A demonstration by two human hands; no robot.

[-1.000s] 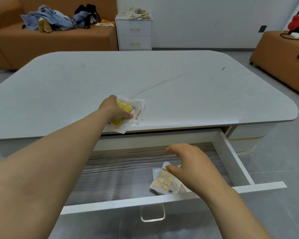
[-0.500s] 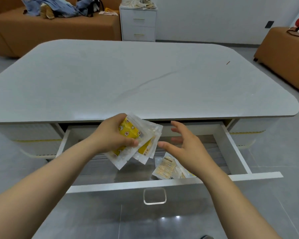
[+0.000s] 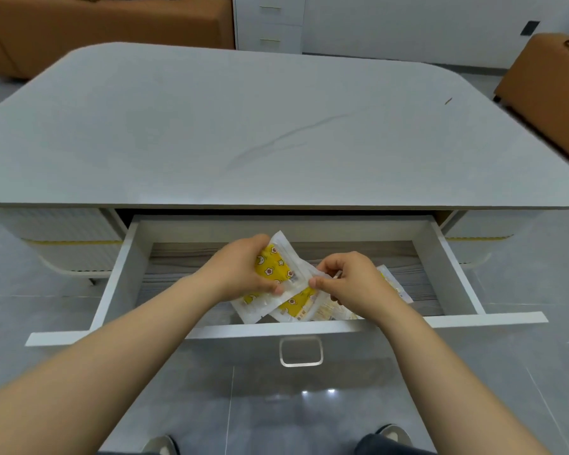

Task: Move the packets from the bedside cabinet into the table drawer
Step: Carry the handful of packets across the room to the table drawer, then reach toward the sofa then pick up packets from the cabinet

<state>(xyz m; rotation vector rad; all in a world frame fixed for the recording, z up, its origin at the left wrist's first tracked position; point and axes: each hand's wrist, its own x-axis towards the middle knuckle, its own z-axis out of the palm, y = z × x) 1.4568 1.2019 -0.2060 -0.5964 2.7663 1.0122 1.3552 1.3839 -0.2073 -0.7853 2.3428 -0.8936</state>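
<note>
The table drawer (image 3: 125, 257) is pulled out wide under the grey table top. Over its middle, my left hand (image 3: 243, 269) grips a small stack of clear packets with yellow patterned contents (image 3: 276, 267). My right hand (image 3: 349, 284) pinches the right edge of one of those packets between thumb and fingers. Beneath my right hand lie other packets (image 3: 393, 284) on the drawer's wood-grain floor, mostly hidden by the hand. The white bedside cabinet (image 3: 270, 24) stands at the far wall; its top is out of view.
The grey table top (image 3: 276, 126) spans the view above the drawer. Orange sofas stand at far left (image 3: 96, 24) and far right (image 3: 546, 77). The drawer front with its metal handle (image 3: 301, 351) is close to my feet (image 3: 161, 446).
Both hands have dropped down into the drawer opening. My right hand, open before, now pinches a packet from the stack in my left hand. The view has tilted downward.
</note>
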